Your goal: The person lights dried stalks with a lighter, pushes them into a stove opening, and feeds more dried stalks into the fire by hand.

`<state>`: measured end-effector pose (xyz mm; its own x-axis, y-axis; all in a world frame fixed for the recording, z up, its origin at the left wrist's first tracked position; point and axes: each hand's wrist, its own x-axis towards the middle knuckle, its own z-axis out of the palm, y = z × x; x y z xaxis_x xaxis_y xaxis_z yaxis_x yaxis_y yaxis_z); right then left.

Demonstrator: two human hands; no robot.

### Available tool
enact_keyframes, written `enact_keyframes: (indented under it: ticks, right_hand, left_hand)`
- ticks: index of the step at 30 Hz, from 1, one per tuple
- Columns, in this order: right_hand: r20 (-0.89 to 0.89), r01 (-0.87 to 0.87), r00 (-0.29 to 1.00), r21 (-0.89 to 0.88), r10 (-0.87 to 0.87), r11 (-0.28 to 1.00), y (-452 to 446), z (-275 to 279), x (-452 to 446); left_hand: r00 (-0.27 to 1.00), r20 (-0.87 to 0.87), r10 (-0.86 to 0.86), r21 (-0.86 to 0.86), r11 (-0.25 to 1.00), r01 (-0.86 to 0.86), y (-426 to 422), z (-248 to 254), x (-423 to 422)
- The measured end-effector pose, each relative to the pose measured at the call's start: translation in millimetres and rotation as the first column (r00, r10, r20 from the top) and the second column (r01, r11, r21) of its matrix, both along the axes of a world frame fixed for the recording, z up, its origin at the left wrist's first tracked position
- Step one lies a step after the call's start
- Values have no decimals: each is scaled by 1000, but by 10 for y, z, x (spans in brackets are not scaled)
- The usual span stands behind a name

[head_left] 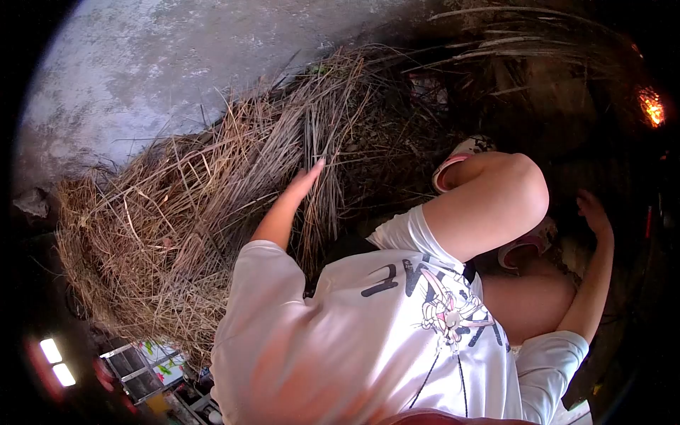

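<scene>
My left hand [306, 180] reaches onto a large heap of dry stalks and straw [205, 205]. Its fingers look stretched out against the greyish stalks, and none is clearly gripped. On the far right, beyond my bent knees, my right hand [593, 212] is held over dark ground. Its fingers are loosely bent and apart, with nothing visible in them, though the shadow hides detail.
A grey wall [163, 64] rises behind the heap. Fire glows [650, 106] at the upper right. Long dry stalks [524, 46] lie along the top. My sandalled feet [453, 166] are near the dark ground. A stone [32, 203] sits at the left.
</scene>
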<state>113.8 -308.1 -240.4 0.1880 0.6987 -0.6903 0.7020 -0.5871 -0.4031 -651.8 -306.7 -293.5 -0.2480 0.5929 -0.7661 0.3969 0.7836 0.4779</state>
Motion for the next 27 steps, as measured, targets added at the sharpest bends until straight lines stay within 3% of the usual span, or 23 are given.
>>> enact_keyframes:
  ticks: [2,5,8,12,14,16,20,22,23,24,26,27]
  right_hand:
    - [8,9,1000,4,-9,1000,-20,-41,36]
    - [-16,12,1000,78,-10,997,-27,-81,101]
    - [60,-79,995,-38,81,996,28,26,1]
    - [-7,-76,997,7,76,997,23,-103,110]
    - [-55,-71,996,11,71,997,8,-128,111]
    - [-48,37,998,-3,-37,999,-10,-100,108]
    - [-83,34,996,55,-29,998,-14,-185,166]
    - [-14,-10,1000,18,10,1000,17,-105,63]
    - [-17,-10,1000,23,10,1000,27,-58,6]
    - [23,-13,1000,29,12,999,29,-11,-54]
    - [60,-16,998,39,13,999,20,-11,-87]
    - [51,-24,998,35,22,999,17,-39,-68]
  left_hand:
    - [884,-467,-31,-65,998,0,-5,54,567]
    - [716,-678,-167,-129,986,108,-169,120,960]
    - [601,-770,-214,-153,977,151,-334,182,925]
    - [605,-766,-218,-199,975,100,-396,187,626]
    - [684,-709,-173,-139,985,106,-406,23,450]
    - [697,-706,-125,-49,991,128,-473,114,418]
    - [800,-590,-110,165,953,253,-543,432,199]
    - [902,-389,-187,350,876,333,-596,253,-314]
    - [969,-196,-152,349,912,214,-571,406,-351]
    - [984,-140,-106,285,948,143,-517,652,-301]
    - [960,-281,8,257,964,68,-440,1058,-106]
    - [963,-270,9,236,970,57,-390,1106,-171]
